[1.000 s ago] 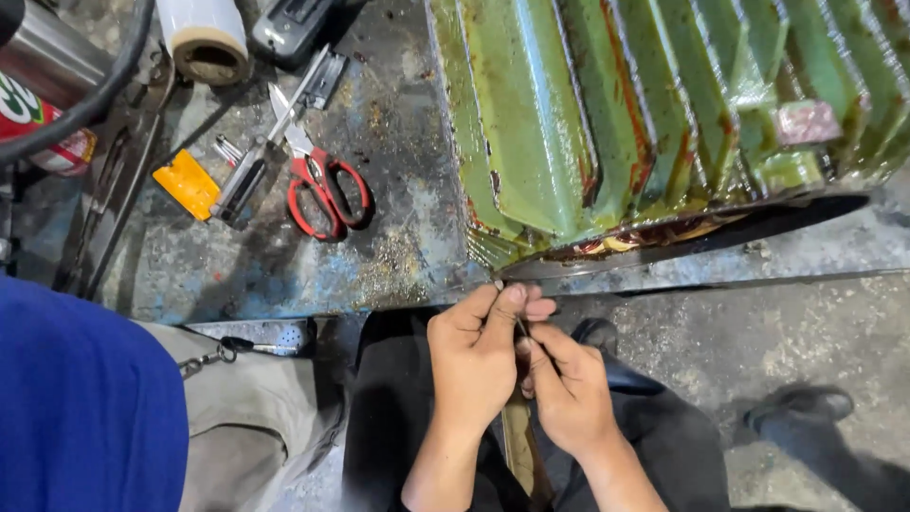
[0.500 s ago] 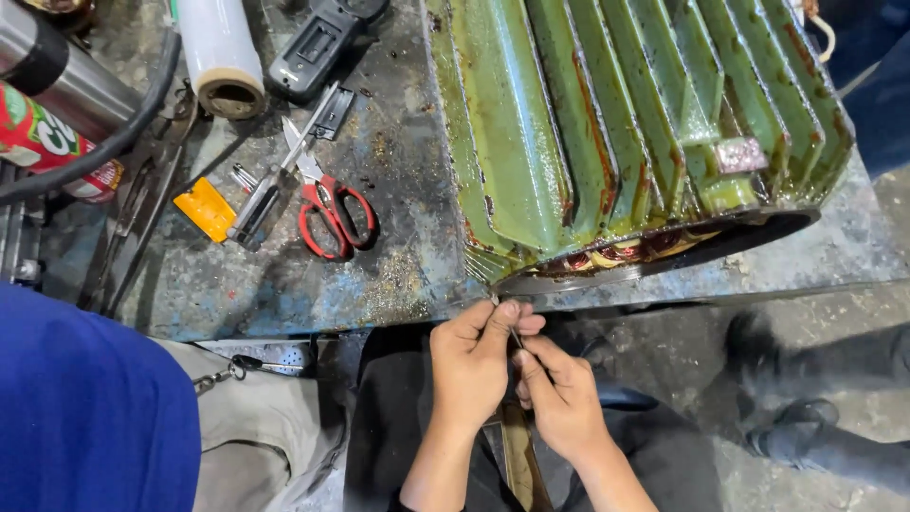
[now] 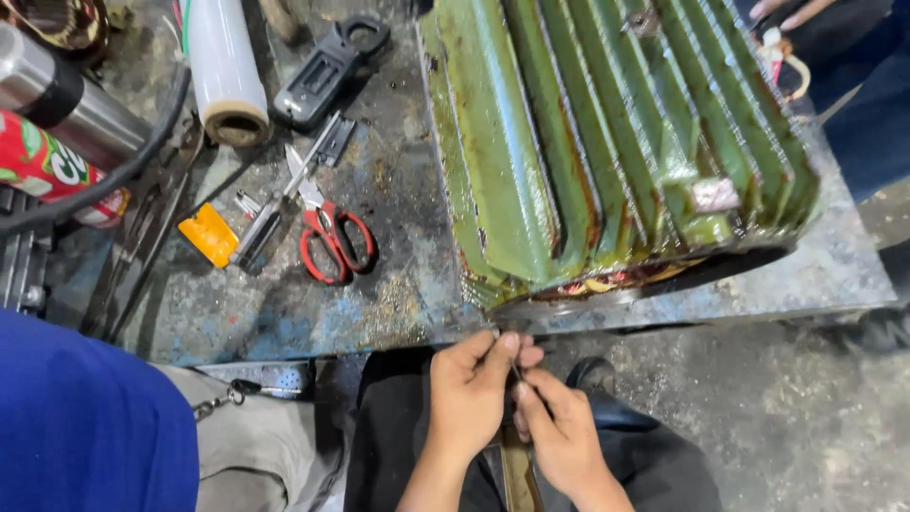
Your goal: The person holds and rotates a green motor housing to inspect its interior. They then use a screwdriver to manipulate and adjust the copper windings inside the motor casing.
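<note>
Head view, seen: two hands below the worktop [image 3: 398,313] edge, left hand [image 3: 469,393] and right hand [image 3: 559,431] touching, fingers [image 3: 502,351] of both pinched on one thin dark strip [image 3: 517,370]. Counted on the worktop: one green ribbed motor housing [image 3: 588,142] with a small pale rectangular plate, one red-handled scissors [image 3: 332,242], one film roll [image 3: 226,71], one red can [image 3: 47,171], one orange block [image 3: 209,234].

The green ribbed motor housing [image 3: 607,142] blocks the bench's [image 3: 379,313] right; scissors [image 3: 332,242] clutter the left.
</note>
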